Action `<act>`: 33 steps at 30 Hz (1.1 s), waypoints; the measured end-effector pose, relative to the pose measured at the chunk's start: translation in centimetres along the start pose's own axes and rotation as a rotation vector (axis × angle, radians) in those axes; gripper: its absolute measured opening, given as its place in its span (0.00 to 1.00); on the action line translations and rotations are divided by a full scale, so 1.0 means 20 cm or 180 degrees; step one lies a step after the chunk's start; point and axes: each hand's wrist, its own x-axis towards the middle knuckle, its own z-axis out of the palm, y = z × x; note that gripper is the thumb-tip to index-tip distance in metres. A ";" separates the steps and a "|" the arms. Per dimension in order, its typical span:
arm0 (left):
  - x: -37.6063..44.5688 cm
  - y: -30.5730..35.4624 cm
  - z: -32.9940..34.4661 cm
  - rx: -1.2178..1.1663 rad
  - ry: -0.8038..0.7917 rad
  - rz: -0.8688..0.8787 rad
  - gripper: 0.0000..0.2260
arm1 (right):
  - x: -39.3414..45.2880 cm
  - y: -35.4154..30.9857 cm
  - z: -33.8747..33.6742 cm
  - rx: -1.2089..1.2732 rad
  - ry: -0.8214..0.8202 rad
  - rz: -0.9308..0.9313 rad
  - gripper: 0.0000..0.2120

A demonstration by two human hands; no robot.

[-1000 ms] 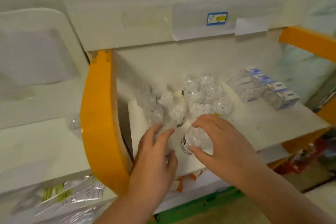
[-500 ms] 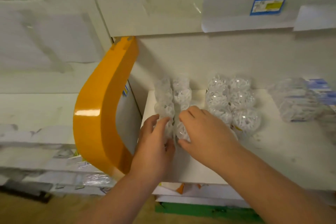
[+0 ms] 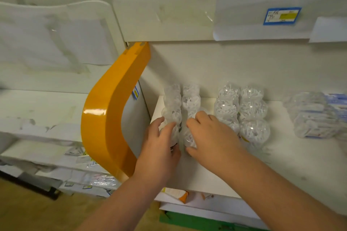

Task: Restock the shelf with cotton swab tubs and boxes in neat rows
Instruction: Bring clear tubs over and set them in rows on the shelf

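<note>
- Squaring up the two front tubs is your step in hand: your left hand (image 3: 159,148) holds the front-left tub (image 3: 173,133), your right hand (image 3: 210,137) the front-right tub (image 3: 188,139), each grip curled round its tub.
- Both stand upright at the shelf (image 3: 281,165) front-left, beside the orange divider (image 3: 110,118).
- Judgement: press them back evenly, keeping both files running front to back.

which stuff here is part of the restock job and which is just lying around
Part of the job:
- clear round plastic swab tubs, left rows, gripped by left hand and right hand
- clear swab tubs, right rows
- wrapped blue-and-white boxes
- white shelf board

Lying about:
- orange curved shelf divider
- blue price tag
- orange-and-white carton below
</note>
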 end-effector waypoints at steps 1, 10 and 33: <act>-0.01 0.01 -0.01 0.0097 0.0005 0.0008 0.30 | -0.01 0.01 -0.01 0.0057 0.0044 -0.0019 0.20; -0.17 0.14 -0.13 0.0554 0.0267 0.0421 0.30 | -0.18 0.11 -0.09 0.0832 0.0632 0.0004 0.21; -0.88 -0.90 -1.22 0.1492 0.0968 -0.0709 0.29 | -0.19 -1.18 -0.16 0.1034 0.0949 -0.0407 0.18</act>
